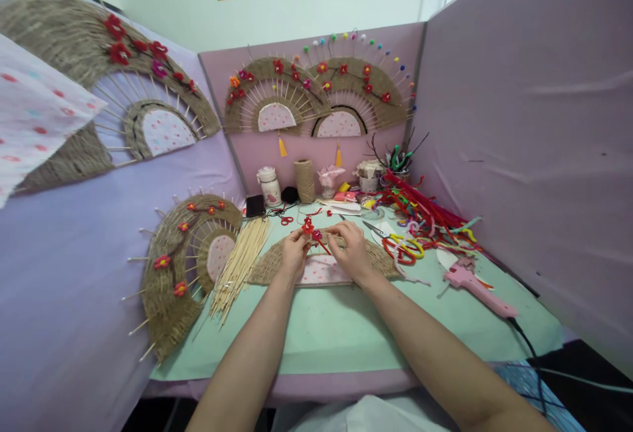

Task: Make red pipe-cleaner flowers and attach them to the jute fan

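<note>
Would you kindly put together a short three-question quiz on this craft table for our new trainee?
1. True or false: the pink glue gun lies to the right of the right hand.
2. Which of these is nearest the fingertips of the left hand?
A) twine spool
B) red flower
C) bundle of sticks
3. How many yellow tassels hang below the fans on the back panel?

Key: 1. True. 2. B. 3. Two.
</note>
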`<state>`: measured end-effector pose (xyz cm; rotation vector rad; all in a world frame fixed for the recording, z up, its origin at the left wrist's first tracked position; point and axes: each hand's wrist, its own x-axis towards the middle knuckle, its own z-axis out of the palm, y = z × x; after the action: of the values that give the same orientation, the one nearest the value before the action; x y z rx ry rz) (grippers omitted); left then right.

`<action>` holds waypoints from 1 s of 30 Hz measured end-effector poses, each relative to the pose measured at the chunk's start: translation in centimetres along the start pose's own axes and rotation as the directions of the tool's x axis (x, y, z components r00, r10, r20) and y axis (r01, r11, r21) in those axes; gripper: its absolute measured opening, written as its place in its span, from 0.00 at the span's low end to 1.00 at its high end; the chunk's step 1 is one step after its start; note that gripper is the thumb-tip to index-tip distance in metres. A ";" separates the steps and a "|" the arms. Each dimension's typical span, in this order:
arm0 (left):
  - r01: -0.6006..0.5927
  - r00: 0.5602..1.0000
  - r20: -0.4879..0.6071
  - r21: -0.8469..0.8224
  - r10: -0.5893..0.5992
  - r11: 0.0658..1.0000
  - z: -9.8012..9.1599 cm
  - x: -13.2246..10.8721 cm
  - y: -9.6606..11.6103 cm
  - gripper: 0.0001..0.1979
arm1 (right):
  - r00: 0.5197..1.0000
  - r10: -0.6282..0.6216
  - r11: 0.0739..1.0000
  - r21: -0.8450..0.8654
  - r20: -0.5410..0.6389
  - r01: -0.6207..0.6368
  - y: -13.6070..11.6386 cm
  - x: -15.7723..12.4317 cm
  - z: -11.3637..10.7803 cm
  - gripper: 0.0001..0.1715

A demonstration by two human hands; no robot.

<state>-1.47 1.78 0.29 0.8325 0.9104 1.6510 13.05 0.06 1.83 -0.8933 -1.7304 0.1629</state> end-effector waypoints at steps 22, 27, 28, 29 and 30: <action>0.013 0.981 0.194 0.057 -0.024 0.998 -0.1 -0.4 -0.2 0.16 | 0.896 0.379 0.867 0.249 0.233 -0.432 1.9 -0.1 1.7 0.12; -0.021 0.962 0.274 0.127 -0.015 0.992 0.1 -0.9 0.2 0.15 | 0.939 0.315 0.939 0.101 0.141 -0.330 1.9 -0.2 1.3 0.10; -0.012 0.960 0.278 0.116 -0.021 0.993 0.2 -1.1 0.3 0.15 | 0.949 0.288 0.952 0.073 0.125 -0.299 2.0 -0.2 1.3 0.09; 0.005 0.960 0.277 0.095 -0.031 0.995 0.3 -1.1 0.4 0.15 | 0.959 0.259 0.963 0.047 0.112 -0.266 2.1 -0.2 1.3 0.09; 0.028 0.961 0.272 0.066 -0.045 0.997 0.3 -1.2 0.4 0.16 | 0.968 0.230 0.972 0.024 0.101 -0.234 2.2 -0.3 1.3 0.09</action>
<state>-1.10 0.58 0.71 1.0509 0.7802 1.4375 12.96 1.84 0.01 -1.0757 -1.7029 0.3973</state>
